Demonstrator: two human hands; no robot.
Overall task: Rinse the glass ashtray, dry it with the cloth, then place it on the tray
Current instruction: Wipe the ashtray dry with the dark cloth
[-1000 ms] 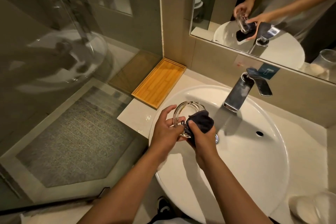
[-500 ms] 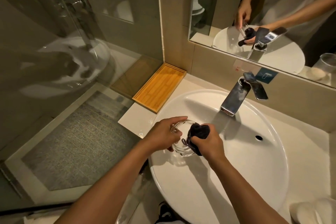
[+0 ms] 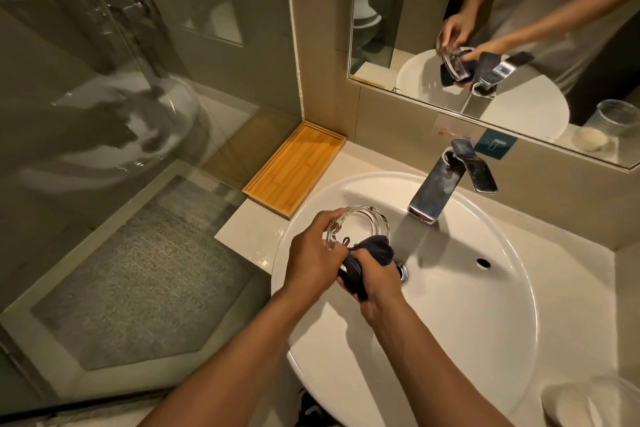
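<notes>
Left hand (image 3: 313,262) fingers gripped the glass ashtray (image 3: 360,224) on edge; right hand (image 3: 375,279) clenched the cloth (image 3: 372,253); tray (image 3: 294,168) lay far-left, nearer the left hand.

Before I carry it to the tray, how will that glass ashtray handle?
The glass ashtray looks thick-walled, so probably heavy for its size and rigid. Clear glass just rinsed may be slippery; the left hand pinches only its rim. Likely to chip if dropped into the sink.

tray (image 3: 294,168): empty, open from above | faucet (image 3: 437,190): overhangs sink (image 3: 485,340) at right | wall behind tray
</notes>
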